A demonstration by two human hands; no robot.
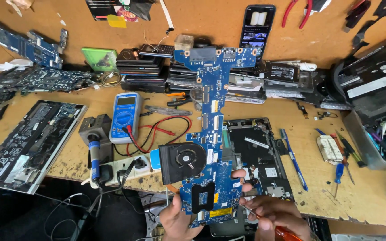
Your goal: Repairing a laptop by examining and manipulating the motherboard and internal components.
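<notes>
My left hand (pixel 177 220) grips the near end of a long blue laptop motherboard (pixel 211 134) and holds it up over the bench. A black cooling fan (pixel 182 161) is attached to the board's left side. My right hand (pixel 273 217) holds a red-handled screwdriver (pixel 264 222), with its thin shaft pointing left at the board's lower right edge. A fingertip of the right hand rests against the board's right edge. Under the board lies an open laptop chassis (pixel 258 156).
A blue multimeter (pixel 124 117) with red and black leads, a soldering iron stand (pixel 94 134) and a power strip (pixel 126 169) sit left. Another opened laptop (pixel 25 145) lies far left. Screwdrivers (pixel 338 172), a blue pen (pixel 293 158), a phone (pixel 256 29) and red pliers (pixel 296 11) lie right and behind.
</notes>
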